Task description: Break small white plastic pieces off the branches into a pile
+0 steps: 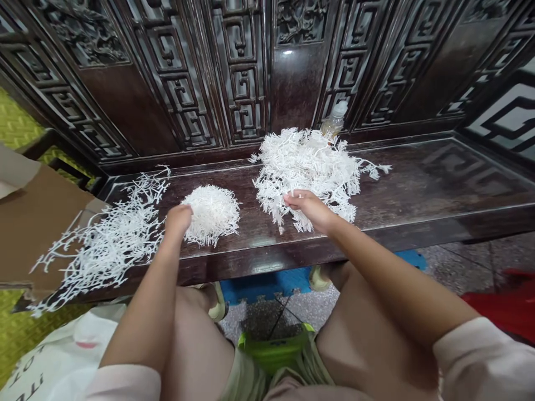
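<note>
Left hand: at the left rim of the small mound, fingers curled in; cannot tell whether they pinch anything.
Right hand: at the front of the large heap, thumb and forefinger drawn close; grip on a sprig cannot be confirmed.
Large heap: white, frilled, branching pieces, from near the bench's back edge towards its front edge.
Small mound: short loose white bits, mid-bench, between the hands.
Bare strands: tangled at the bench's front left corner, some over the edge, beside the cardboard.
Bottle: behind the large heap, by the back edge.
Snag risk: interlocked sprigs; a hard right-hand pull could drag neighbours off the front edge, or nudge the bottle.
Scatter risk: left knuckles brushing the mound could spread bits into the strands.
Spill risk: left forearm near the overhanging strands; a sweep could drop some.
</note>
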Tool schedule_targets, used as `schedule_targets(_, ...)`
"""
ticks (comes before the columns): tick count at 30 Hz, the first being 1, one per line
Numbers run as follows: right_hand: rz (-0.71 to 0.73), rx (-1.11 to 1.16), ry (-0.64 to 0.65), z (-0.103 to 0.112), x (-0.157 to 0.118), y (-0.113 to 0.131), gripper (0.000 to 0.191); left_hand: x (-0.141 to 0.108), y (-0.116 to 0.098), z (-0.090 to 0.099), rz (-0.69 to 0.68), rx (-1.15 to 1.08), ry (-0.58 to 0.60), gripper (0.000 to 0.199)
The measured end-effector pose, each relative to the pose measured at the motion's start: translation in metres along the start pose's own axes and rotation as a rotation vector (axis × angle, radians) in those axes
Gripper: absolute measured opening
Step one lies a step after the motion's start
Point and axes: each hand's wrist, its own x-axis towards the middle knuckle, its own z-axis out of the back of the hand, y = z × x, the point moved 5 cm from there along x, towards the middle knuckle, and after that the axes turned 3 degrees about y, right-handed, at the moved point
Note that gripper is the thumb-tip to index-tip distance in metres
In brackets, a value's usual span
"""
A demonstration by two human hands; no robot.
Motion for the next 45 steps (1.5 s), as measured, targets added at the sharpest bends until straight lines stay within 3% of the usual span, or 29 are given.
schedule_targets(3, -0.027, -0.052, 0.096, -0.016, 0.004, -0.003, 0.026, -0.002, -0.012, -0.022, 0.038, 0.208, 0.107, 0.031)
schedule_targets(7, -0.031, -0.123, 0.145, -0.035, 0.001, -0.009, 0.029, -0.009, -0.035, -0.041, 0.018, 0.345, 0.118, 0.032)
schedule_targets(15, 0.020, -0.224, 0.115, -0.040, -0.001, -0.010, 0.030, -0.015, -0.035, -0.036, 0.023, 0.267, 0.055, 0.034)
schedule_targets(20, 0.037, -0.260, 0.026, -0.041, 0.005, -0.013, 0.029, -0.041, -0.079, -0.038, -0.253, 0.222, -0.078, 0.027)
schedule_targets(24, 0.094, -0.275, -0.043, -0.037, 0.009, -0.015, 0.026, -0.084, -0.125, -0.049, -0.634, 0.131, 0.006, 0.038)
schedule_targets(26, 0.097, -0.255, -0.061, -0.035, 0.011, -0.018, 0.025, -0.102, -0.137, -0.053, -0.729, 0.135, 0.023, 0.039)
schedule_targets(29, 0.076, -0.220, -0.034, -0.037, 0.013, -0.023, 0.025, -0.113, -0.140, -0.058, -0.710, 0.185, 0.004, 0.038)
schedule_targets(37, 0.104, -0.238, -0.016, -0.036, 0.013, -0.023, 0.026, -0.104, -0.134, -0.061, -0.652, 0.201, 0.024, 0.031)
schedule_targets(45, 0.046, -0.319, -0.159, -0.031, 0.019, -0.023, 0.018, -0.107, -0.137, -0.057, -0.663, 0.043, -0.133, 0.025)
